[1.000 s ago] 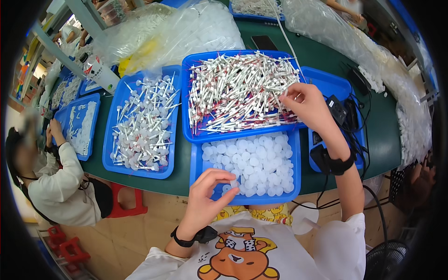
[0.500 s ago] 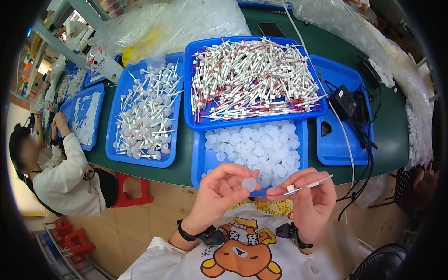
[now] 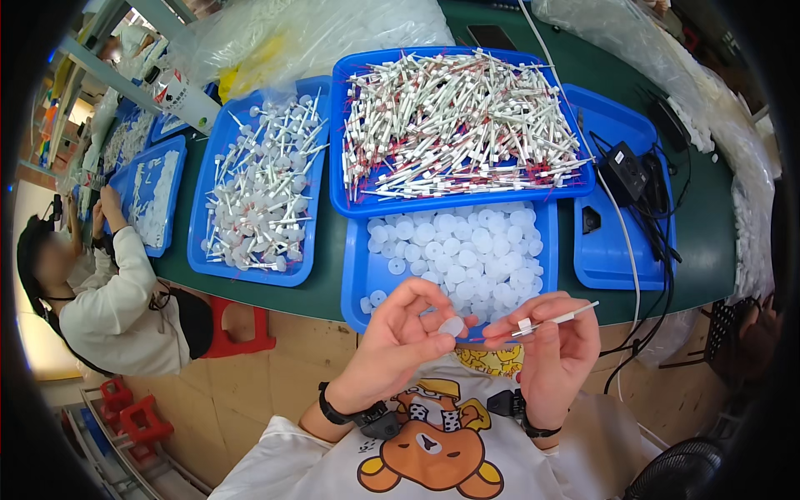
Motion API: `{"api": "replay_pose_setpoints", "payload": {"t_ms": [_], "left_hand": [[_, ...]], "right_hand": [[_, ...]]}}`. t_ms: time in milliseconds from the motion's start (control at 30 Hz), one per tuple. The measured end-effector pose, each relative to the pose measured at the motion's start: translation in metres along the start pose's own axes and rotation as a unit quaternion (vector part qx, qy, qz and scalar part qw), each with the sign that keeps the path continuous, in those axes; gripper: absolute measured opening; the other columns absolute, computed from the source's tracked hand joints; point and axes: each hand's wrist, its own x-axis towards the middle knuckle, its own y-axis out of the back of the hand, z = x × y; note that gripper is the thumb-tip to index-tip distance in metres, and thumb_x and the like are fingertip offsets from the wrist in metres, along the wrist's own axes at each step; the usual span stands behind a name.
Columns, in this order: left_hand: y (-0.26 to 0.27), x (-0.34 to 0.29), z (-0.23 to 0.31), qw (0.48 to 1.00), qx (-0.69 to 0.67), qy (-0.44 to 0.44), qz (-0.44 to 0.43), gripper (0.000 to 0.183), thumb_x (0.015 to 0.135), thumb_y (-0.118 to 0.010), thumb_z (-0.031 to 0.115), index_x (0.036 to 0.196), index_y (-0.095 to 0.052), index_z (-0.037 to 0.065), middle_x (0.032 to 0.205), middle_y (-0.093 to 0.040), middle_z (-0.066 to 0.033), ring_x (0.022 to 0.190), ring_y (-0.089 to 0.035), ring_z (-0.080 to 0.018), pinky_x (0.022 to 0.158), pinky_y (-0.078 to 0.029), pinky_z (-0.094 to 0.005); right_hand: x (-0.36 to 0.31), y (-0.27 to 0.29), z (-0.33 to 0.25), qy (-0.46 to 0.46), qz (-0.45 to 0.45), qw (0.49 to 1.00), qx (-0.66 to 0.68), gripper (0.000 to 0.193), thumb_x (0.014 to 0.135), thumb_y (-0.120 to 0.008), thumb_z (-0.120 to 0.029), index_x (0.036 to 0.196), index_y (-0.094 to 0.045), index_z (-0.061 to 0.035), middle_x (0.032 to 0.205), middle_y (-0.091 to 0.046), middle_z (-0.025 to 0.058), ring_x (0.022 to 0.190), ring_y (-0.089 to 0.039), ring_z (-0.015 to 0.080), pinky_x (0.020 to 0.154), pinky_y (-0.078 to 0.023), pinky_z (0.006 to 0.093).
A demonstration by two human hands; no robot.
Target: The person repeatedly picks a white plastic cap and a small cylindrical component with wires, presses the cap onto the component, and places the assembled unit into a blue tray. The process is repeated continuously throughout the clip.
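Observation:
Between the thumb and fingers of my left hand [image 3: 406, 332] is a translucent white plastic disc [image 3: 451, 326], tilted on edge. My right hand [image 3: 552, 346] pinches a thin white stick with a small block [image 3: 560, 318]; its reddish end points left, close to the disc. Whether the two touch I cannot tell. Just beyond my hands lies a blue tray [image 3: 357, 275] of loose translucent discs [image 3: 467, 250]. A second blue tray [image 3: 339, 196] rests over its far side, heaped with white sticks with red ends [image 3: 458, 125].
Left of these, a blue tray [image 3: 200, 250] holds sticks fitted with discs. On the right, another tray [image 3: 604, 275] carries a black adapter [image 3: 623, 171] and cables. A white cable [image 3: 617, 225] crosses the table. A co-worker [image 3: 125, 308] sits at the far left.
The disc in my left hand has turned more edge-on and moved slightly right. My right hand has brought the stick a little farther up. The view has shifted slightly.

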Motion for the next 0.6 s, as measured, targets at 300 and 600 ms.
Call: {"api": "replay_pose_setpoints", "payload": {"t_ms": [300,600], "left_hand": [[-0.001,-0.0006,-0.0071,0.997,-0.049,0.048,-0.027,0.032,0.1,-0.06,0.011,0.13,-0.053,0.003,0.128,-0.054,-0.004,0.12,-0.052,-0.0159,0.107,-0.041,-0.0424],[-0.0063,0.0039,0.0002,0.996,0.019,0.089,-0.022,0.033,0.095,-0.069,0.025,0.119,-0.053,0.008,0.119,-0.051,-0.0084,0.112,-0.053,-0.0239,0.097,-0.043,-0.0424]], "right_hand": [[0.0029,-0.0057,0.0028,0.003,0.024,0.998,-0.05,0.011,0.103,-0.052,-0.01,0.105,-0.05,0.0011,0.095,-0.059,0.015,0.079,-0.072,0.0302,0.064,-0.064,0.0376],[0.0051,-0.005,0.0086,0.021,0.022,0.996,-0.083,0.011,0.103,-0.052,-0.01,0.105,-0.051,0.0007,0.095,-0.058,0.0143,0.08,-0.072,0.0287,0.065,-0.063,0.0374]]}}
